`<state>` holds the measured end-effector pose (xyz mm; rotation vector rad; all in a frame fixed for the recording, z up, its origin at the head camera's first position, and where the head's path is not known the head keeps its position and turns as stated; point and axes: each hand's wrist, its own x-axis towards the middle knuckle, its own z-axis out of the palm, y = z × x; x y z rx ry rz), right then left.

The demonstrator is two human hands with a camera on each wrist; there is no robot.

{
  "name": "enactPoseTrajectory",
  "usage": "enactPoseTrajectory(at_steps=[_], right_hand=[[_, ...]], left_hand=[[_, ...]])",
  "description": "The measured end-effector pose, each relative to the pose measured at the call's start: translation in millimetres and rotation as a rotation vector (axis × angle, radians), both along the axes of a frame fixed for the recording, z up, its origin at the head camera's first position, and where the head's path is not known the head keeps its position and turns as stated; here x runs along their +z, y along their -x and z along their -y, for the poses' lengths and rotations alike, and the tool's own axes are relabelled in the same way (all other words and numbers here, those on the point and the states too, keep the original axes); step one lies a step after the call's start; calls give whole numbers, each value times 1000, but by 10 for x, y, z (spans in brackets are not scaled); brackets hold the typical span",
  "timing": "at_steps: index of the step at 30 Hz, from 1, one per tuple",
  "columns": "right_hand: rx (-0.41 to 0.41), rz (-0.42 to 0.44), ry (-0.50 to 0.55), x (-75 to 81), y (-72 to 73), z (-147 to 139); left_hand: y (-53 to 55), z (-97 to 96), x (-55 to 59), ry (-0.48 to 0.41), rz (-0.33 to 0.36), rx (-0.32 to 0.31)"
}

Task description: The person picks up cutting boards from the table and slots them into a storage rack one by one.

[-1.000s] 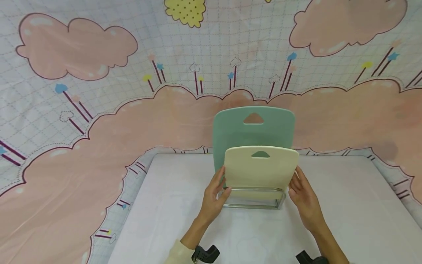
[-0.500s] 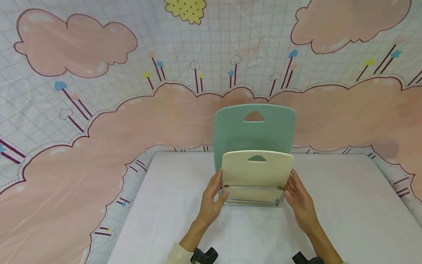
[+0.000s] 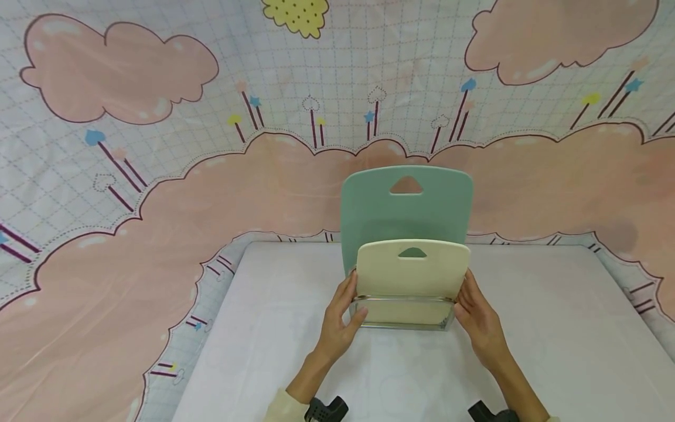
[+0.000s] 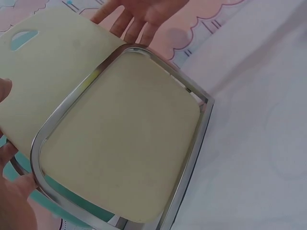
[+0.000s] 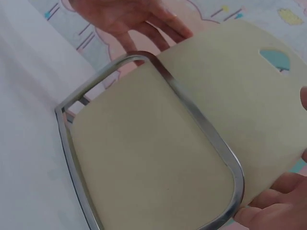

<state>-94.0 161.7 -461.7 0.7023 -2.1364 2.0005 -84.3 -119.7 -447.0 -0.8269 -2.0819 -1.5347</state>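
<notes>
A cream cutting board (image 3: 411,269) with a handle slot stands upright in a shiny metal rack (image 3: 403,299), its lower part behind the front wire loop. Behind it rises a larger green cutting board (image 3: 406,214). My left hand (image 3: 337,322) is at the cream board's left edge, fingers extended, with its thumb in front of the rack's left end. On the opposite edge, my right hand (image 3: 481,325) touches the board with nearly straight fingers. The left wrist view shows the right fingers (image 4: 132,24) spread along that edge. The left fingers (image 5: 148,28) appear likewise in the right wrist view.
The rack stands on a white tabletop (image 3: 263,305). A backdrop (image 3: 237,193) printed with clouds and small stars hangs behind the table. A black wrist camera (image 3: 327,409) sits on the left wrist, another (image 3: 490,412) on the right.
The cream board has dropped lower into the rack and moved slightly left, with both hands following it. Over the last half second almost nothing has moved.
</notes>
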Motion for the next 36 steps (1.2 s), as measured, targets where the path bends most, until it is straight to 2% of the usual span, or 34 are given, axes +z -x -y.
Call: enactPoseTrajectory(at_steps=[2, 6, 8, 11, 16, 22, 28, 36], right_hand=[[-7, 7, -15, 20, 7, 14], [-39, 29, -105, 48, 23, 47], [-85, 23, -176, 52, 31, 58], [-136, -5, -214, 40, 38, 61], [-160, -17, -181, 28, 47, 57], [-184, -46, -235, 57, 88, 71], [-196, -40, -265, 79, 129, 66], [-187, -35, -370, 106, 205, -48]], left_hand=[[22, 4, -35, 13, 3, 14], [92, 33, -212, 34, 22, 52], [128, 48, -304, 42, 34, 70], [146, 59, -356, 51, 52, 95], [154, 44, -342, 64, 100, 126], [172, 27, -312, 77, 137, 162], [182, 39, -325, 47, 168, 149], [225, 11, -296, 35, 170, 127]])
